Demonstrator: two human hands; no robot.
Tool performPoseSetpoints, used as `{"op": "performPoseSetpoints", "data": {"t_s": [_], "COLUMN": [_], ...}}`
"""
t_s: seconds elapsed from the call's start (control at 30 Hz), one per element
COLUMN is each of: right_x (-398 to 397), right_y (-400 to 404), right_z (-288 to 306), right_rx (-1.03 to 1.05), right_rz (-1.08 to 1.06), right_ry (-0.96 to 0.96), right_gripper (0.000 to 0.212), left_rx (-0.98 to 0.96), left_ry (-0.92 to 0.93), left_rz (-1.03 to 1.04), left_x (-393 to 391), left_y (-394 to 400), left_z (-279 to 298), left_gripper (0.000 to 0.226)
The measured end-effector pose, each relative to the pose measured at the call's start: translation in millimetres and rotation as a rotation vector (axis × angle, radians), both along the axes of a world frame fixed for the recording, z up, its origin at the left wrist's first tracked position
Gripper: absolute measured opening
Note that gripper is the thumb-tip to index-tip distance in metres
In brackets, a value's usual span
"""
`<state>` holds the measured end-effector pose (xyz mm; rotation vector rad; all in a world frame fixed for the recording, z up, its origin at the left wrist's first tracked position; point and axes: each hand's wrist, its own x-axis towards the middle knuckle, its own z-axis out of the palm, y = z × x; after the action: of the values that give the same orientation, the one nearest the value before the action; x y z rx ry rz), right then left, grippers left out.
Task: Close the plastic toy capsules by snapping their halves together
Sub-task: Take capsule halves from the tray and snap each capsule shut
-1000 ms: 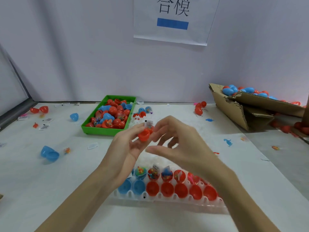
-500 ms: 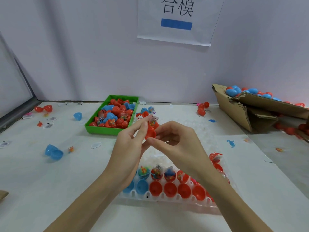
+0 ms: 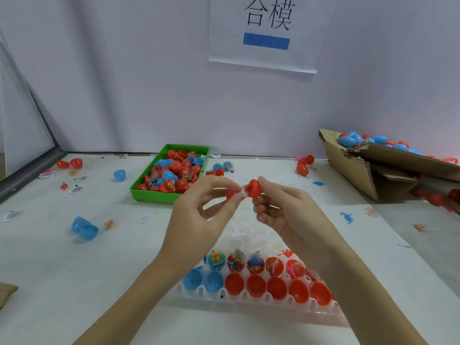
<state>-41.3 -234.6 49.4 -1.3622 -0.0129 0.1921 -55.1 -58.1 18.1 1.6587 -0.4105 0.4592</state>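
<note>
My left hand (image 3: 199,217) and my right hand (image 3: 281,210) are raised above the table, fingertips facing each other. The right hand pinches a red capsule half (image 3: 253,188) between thumb and forefinger. The left hand pinches the other red half (image 3: 231,194), mostly hidden by its fingers, with a bit of clear wrapper between the two halves. Below them a clear plastic tray (image 3: 249,298) holds rows of open blue and red capsule halves, some with small toys inside.
A green bin (image 3: 149,194) of red and blue capsules stands at the back centre. A torn cardboard box (image 3: 361,170) with capsules lies at the right. Loose blue halves (image 3: 83,227), red halves (image 3: 69,163), paper slips and small toys are scattered on the white table.
The two hands rose slightly and drew a little apart; the red capsule, held together before, now shows as two halves, one in each hand.
</note>
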Motion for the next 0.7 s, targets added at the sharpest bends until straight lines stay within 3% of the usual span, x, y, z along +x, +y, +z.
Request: {"op": "performPoseSetpoints", "data": {"t_s": [0.17, 0.4, 0.7], "right_x": [-4, -7, -11], "right_y": [0, 0, 15], "right_z": [2, 3, -6], "right_rx": [-0.322, -0.253, -0.145], "right_rz": [0.016, 0.093, -0.052], "right_ry": [-0.208, -0.269, -0.340], "right_gripper": [0.025, 0.020, 0.022], "left_rx": [0.179, 0.076, -0.088], "left_ry": [-0.119, -0.059, 0.008], "left_rz": [0.071, 0.085, -0.076], "left_x": [-3, -2, 2], "left_y": [-3, 2, 6], "left_z": [-3, -1, 3], "left_gripper": [0.016, 0.016, 0.029]}}
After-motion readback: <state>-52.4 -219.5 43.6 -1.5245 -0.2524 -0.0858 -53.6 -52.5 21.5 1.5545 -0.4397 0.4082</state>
